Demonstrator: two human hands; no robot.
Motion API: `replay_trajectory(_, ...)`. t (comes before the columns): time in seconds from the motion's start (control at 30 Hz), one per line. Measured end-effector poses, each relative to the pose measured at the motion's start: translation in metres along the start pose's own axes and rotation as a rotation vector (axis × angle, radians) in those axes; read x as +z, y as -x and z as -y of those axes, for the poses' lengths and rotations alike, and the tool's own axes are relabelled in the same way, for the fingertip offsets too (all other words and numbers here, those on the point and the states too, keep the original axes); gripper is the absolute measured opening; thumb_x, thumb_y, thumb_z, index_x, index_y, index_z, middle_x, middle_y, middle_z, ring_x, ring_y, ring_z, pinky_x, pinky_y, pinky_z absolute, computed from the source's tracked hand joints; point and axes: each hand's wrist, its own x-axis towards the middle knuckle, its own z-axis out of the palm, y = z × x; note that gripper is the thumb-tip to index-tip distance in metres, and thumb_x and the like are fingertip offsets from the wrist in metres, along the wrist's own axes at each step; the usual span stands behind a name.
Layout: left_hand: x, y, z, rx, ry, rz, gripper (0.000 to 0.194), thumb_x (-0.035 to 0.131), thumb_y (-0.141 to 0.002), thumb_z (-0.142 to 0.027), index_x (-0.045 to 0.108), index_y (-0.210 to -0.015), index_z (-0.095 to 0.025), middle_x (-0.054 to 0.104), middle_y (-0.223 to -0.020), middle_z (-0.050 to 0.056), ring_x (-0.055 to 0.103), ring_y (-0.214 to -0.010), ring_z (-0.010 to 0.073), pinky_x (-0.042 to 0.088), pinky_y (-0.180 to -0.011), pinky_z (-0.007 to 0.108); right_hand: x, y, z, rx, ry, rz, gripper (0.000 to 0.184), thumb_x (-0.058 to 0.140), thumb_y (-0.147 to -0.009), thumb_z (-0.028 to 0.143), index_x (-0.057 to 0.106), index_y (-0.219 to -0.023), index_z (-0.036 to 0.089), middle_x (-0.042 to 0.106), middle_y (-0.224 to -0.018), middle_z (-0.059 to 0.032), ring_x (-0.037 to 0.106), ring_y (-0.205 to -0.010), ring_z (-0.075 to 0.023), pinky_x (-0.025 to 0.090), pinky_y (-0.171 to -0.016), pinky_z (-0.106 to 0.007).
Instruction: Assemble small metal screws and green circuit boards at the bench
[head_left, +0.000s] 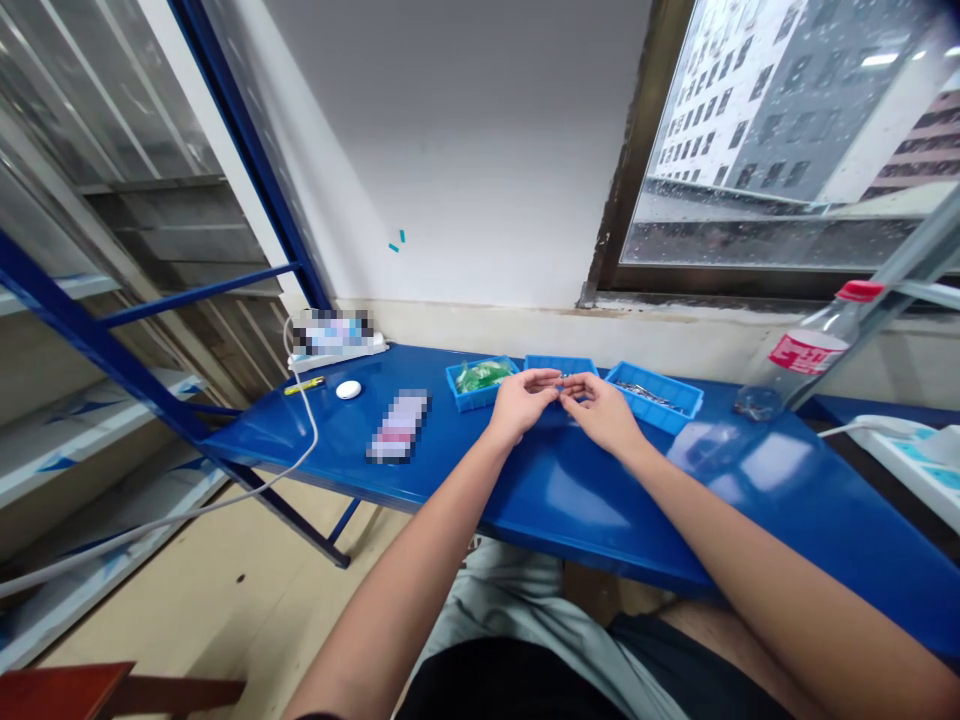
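My left hand [523, 407] and my right hand [602, 412] meet above the blue table [525, 490], fingertips pinched close together. Whatever lies between the fingers is too small or hidden to make out. Just behind them stands a blue tray [556, 363], partly covered by my hands, with small shiny pieces in it. Left of my left hand, another blue tray [478, 403] holds green plastic-looking material [480, 375]. Beyond my right hand, a third blue tray [686, 398] contains several thin metal pieces [649, 393].
A plastic bottle [806, 350] with a red cap stands at the right. On the left are a blurred-out flat object [399, 427], a white round object [348, 390], a yellow cutter-like tool [304, 386] and a white cable [311, 420]. A white container [911, 455] sits far right.
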Motion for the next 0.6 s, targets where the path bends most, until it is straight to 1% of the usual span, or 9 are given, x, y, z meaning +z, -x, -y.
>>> replay_trajectory(0.07, 0.004, -0.004, 0.002, -0.018, 0.04, 0.021, 0.033, 0.076, -0.076, -0.012, 0.077, -0.109, -0.011, 0.079, -0.109, 0.015, 0.075, -0.102, 0.0247, 0.058, -0.101, 0.043, -0.002, -0.003, -0.004, 0.023, -0.04, -0.024, 0.025, 0.075, -0.081, 0.034, 0.067, -0.1, 0.021, 0.073, -0.094, -0.0067, 0.069, -0.083, -0.0197, 0.06, -0.069, -0.032)
replay_trajectory(0.17, 0.006, -0.006, 0.006, -0.034, 0.104, 0.025, 0.034, 0.081, -0.075, -0.015, 0.077, -0.108, -0.011, 0.079, -0.109, 0.016, 0.076, -0.103, 0.0248, 0.057, -0.103, 0.045, -0.005, -0.005, -0.006, 0.039, -0.073, -0.018, 0.026, 0.074, -0.081, 0.033, 0.064, -0.101, 0.021, 0.072, -0.093, -0.0062, 0.069, -0.083, -0.0189, 0.059, -0.068, -0.031)
replay_trajectory(0.27, 0.002, -0.004, 0.007, -0.032, 0.15, 0.03, 0.037, 0.085, -0.075, -0.02, 0.077, -0.11, -0.012, 0.079, -0.109, 0.016, 0.075, -0.106, 0.0258, 0.055, -0.106, 0.047, -0.005, -0.005, -0.005, 0.039, -0.055, 0.01, 0.025, 0.075, -0.08, 0.031, 0.063, -0.099, 0.021, 0.071, -0.089, -0.0045, 0.067, -0.08, -0.0175, 0.057, -0.069, -0.03)
replay_trajectory(0.43, -0.004, -0.001, 0.008, -0.021, 0.152, 0.063, 0.042, 0.088, -0.073, -0.025, 0.076, -0.112, -0.012, 0.078, -0.113, 0.017, 0.074, -0.11, 0.0276, 0.054, -0.107, 0.049, -0.002, -0.002, -0.005, 0.042, -0.075, 0.062, 0.028, 0.076, -0.077, 0.031, 0.06, -0.099, 0.022, 0.068, -0.082, -0.0007, 0.064, -0.074, -0.0153, 0.053, -0.065, -0.027)
replay_trajectory(0.5, -0.004, -0.002, 0.011, -0.02, 0.151, 0.06, 0.045, 0.088, -0.074, -0.027, 0.075, -0.115, -0.012, 0.077, -0.117, 0.017, 0.073, -0.111, 0.0272, 0.054, -0.106, 0.047, -0.002, -0.001, -0.005, 0.026, -0.06, 0.063, 0.032, 0.074, -0.077, 0.027, 0.06, -0.105, 0.022, 0.067, -0.08, 0.001, 0.063, -0.071, -0.0147, 0.052, -0.065, -0.027)
replay_trajectory(0.6, -0.003, -0.002, 0.015, 0.005, 0.073, -0.003, 0.043, 0.085, -0.077, -0.031, 0.075, -0.115, -0.013, 0.077, -0.116, 0.016, 0.074, -0.108, 0.0252, 0.057, -0.101, 0.041, -0.003, 0.0, -0.001, -0.028, 0.028, 0.056, 0.043, 0.068, -0.078, 0.022, 0.06, -0.12, 0.023, 0.064, -0.076, 0.0029, 0.061, -0.066, -0.015, 0.051, -0.063, -0.028)
